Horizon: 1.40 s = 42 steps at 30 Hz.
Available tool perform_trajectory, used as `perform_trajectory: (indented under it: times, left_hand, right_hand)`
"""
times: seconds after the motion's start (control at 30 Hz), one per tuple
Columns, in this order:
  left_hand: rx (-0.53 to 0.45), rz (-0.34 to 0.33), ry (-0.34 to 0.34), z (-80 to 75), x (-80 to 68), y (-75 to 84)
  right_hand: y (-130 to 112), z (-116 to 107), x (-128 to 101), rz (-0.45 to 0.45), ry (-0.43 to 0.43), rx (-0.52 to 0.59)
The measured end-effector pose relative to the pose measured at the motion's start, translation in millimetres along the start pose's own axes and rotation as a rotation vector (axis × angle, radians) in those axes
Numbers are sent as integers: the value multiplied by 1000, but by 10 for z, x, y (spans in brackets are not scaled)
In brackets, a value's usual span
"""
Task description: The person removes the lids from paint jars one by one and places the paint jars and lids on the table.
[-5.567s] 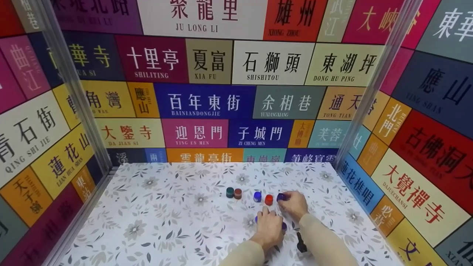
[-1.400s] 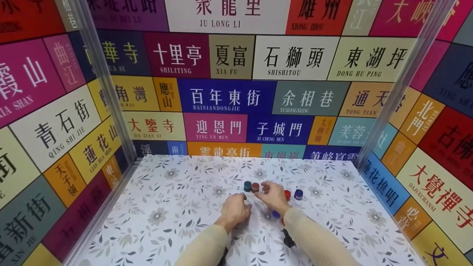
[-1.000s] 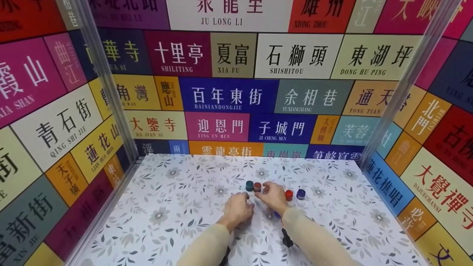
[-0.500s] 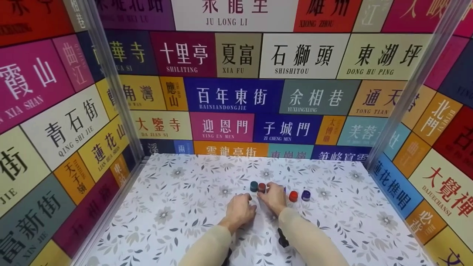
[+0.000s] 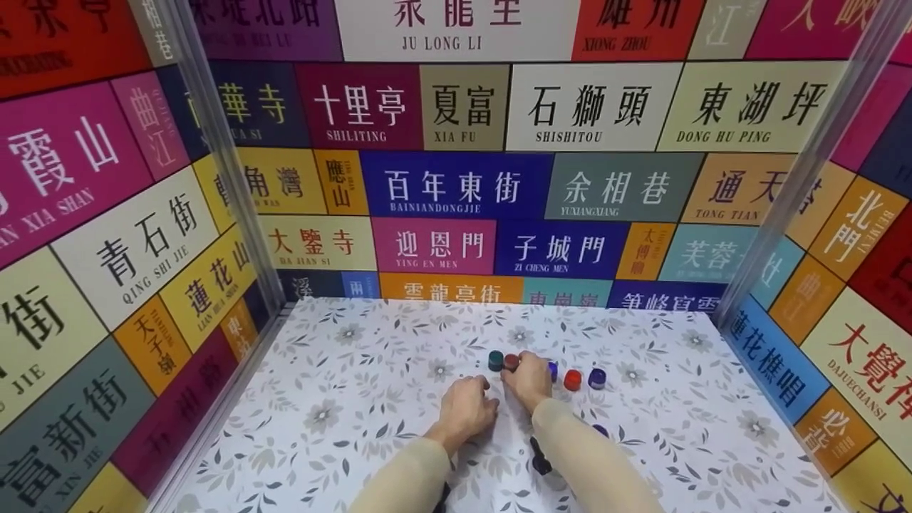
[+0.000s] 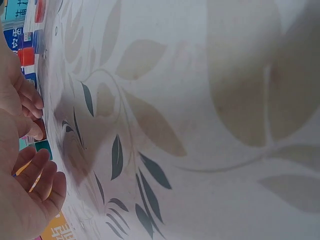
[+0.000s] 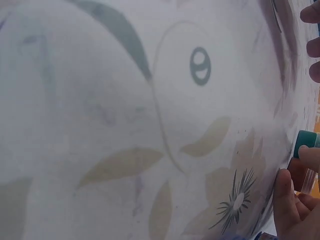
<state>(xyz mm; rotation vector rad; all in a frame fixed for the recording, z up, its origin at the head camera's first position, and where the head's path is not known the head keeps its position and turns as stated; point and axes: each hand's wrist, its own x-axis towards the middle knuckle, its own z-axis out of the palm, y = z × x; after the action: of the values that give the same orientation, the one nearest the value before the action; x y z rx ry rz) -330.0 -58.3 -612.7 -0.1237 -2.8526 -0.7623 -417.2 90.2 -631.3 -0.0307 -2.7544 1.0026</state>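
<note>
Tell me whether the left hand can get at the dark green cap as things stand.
Probably yes. The left hand rests on the table just short of the dark green cap, with bare tablecloth between; the right hand sits beside the neighbouring brown cap.

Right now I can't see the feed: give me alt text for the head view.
Two hands rest on a floral tablecloth: the right hand touches a brown-red cap beside a green cap, and the left hand sits curled, seemingly empty. Blue, red and purple caps line up rightward.
</note>
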Motion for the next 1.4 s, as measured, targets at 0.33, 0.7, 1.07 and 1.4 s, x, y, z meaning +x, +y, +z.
perform_trajectory:
  times: [0.33,0.7,1.07,1.4]
  left_hand:
    - [24,28,-2,6,7,-14]
    - [-4,75,34,107,8,-114]
    - [4,57,45,-59,25,-12]
    - [-38,65,45,-117,26,22]
  right_hand:
    - [11,96,17,-9,55,10]
    - [9,100,-18,22,29,5]
    - [-26,31,-101,24,9,16]
    - [-41,-129,-186,-23,8,53]
